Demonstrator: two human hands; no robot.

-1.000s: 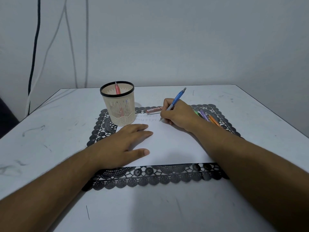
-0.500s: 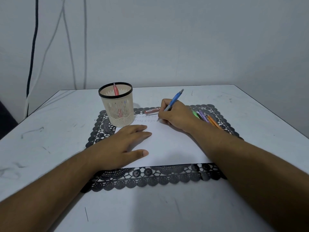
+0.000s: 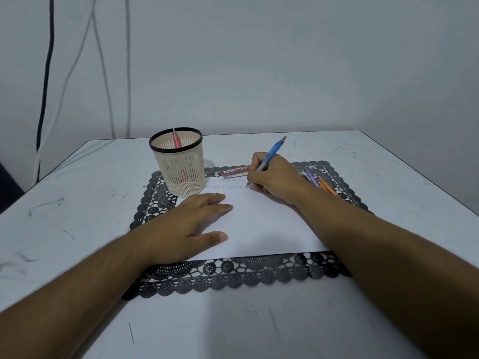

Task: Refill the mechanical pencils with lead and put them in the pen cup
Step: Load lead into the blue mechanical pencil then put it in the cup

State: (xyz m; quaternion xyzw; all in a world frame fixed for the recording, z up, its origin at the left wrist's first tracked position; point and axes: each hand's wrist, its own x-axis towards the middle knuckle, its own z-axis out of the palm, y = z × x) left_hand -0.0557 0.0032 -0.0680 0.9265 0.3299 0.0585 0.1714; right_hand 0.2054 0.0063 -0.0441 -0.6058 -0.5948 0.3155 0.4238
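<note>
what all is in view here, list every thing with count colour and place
table: 1, white and scuffed, fills the lower view
placemat: 1, black lace, middle of the table
paper sheet: 1, white, on the placemat, faint marks along its far edge
pen cup: 1, cream mesh with black rim, far left corner of the placemat
red pencil: 1, standing in the pen cup
lead case: 1, red-brown, lying past the paper's far edge
loose pencils: several, purple, orange, green, behind the right wrist, exact count hidden
blue pencil: 1, tip on the paper
cables: black and pale, on the wall at left
left hand: flat on the paper
right hand: grips the blue pencil
</note>
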